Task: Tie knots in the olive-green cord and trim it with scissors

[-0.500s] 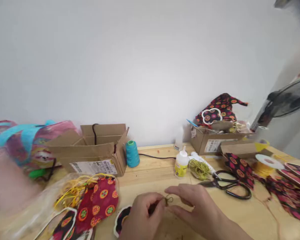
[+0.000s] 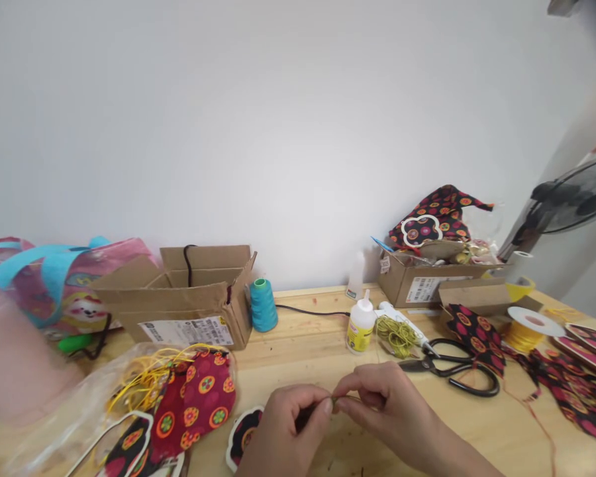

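Right hand (image 2: 390, 405), open moments ago, now pinching thin cord (image 2: 334, 401); left hand (image 2: 295, 421) pinching too, hands nearly touching. Loop no longer visible; cord now gripped from both sides, at seven o'clock from glue bottle (image 2: 360, 324).

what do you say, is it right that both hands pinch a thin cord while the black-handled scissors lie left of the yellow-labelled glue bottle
Not quite: the black-handled scissors lie to the right of the yellow-labelled glue bottle, as the head view shows. The left hand and right hand do pinch a thin cord.
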A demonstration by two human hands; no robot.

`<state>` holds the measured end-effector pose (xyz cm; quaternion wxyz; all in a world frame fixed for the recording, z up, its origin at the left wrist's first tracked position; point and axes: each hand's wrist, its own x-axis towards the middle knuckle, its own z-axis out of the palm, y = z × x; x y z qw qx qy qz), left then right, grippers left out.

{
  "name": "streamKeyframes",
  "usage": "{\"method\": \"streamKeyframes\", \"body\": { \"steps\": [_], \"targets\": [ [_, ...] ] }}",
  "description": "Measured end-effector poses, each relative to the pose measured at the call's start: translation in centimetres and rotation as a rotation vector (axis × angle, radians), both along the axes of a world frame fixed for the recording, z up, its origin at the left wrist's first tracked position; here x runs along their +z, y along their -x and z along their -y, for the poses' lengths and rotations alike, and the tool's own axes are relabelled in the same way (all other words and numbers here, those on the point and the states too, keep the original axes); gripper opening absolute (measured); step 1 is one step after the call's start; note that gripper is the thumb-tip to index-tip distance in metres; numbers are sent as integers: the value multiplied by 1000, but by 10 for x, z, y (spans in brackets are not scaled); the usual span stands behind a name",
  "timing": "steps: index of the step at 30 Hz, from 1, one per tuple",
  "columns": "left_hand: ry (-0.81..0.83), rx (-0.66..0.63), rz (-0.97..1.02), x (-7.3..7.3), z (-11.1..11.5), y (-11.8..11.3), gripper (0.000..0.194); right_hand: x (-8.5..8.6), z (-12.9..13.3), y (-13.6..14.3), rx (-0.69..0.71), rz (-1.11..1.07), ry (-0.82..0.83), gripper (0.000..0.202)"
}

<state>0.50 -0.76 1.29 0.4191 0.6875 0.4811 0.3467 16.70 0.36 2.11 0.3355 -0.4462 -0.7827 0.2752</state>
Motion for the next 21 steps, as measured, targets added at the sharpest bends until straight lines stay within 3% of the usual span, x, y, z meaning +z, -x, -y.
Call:
{"method": "streamKeyframes", "body": {
  "steps": [4, 9, 16, 21],
  "targets": [
    [127, -33, 114, 1, 0, -1, 29, -2, 0, 0, 34, -23, 44, 14],
    [135, -60, 131, -4, 0, 2, 30, -1, 1, 0, 53, -26, 108, 15],
    [-214, -25, -285, 5, 5, 4, 15, -1, -1, 2, 30, -65, 205, 15],
    [-335, -90, -385, 8, 4, 5, 21, -2, 0, 3, 13, -78, 207, 15]
  ]
}}
